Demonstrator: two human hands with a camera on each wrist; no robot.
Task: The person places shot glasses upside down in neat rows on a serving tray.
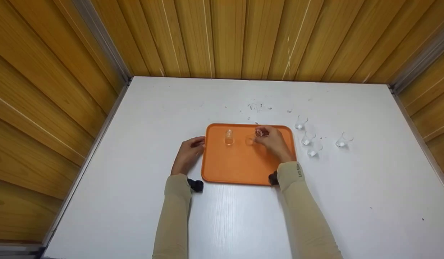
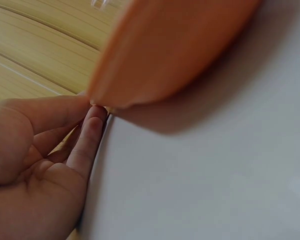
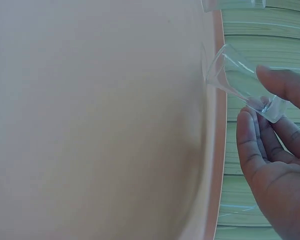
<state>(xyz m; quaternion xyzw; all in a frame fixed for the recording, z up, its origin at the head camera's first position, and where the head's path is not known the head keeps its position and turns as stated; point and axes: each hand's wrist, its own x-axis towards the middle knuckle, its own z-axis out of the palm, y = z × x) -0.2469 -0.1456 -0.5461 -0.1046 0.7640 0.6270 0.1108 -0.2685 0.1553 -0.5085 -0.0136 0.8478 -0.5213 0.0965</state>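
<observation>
My right hand [image 1: 274, 142] pinches a small clear drinking glass [image 3: 242, 82] by its thick base, between thumb and fingertips. That glass is tilted, its wide mouth towards the orange tray [image 1: 236, 165]. A second clear glass [image 1: 229, 137] stands on the tray further left, apparently mouth down. At the tray's left edge is my left hand [image 1: 189, 151]; in the left wrist view its thumb and a finger [image 2: 85, 142] pinch the rim at a corner. Part of the second glass [image 3: 232, 4] is cut off at the top of the right wrist view.
Several more clear glasses [image 1: 308, 138] stand upright on the white table [image 1: 222, 219] right of the tray, one [image 1: 344, 140] set apart. Small dark marks [image 1: 256, 107] lie behind the tray. Wood-look panel walls [image 1: 229, 39] border the table's back and sides.
</observation>
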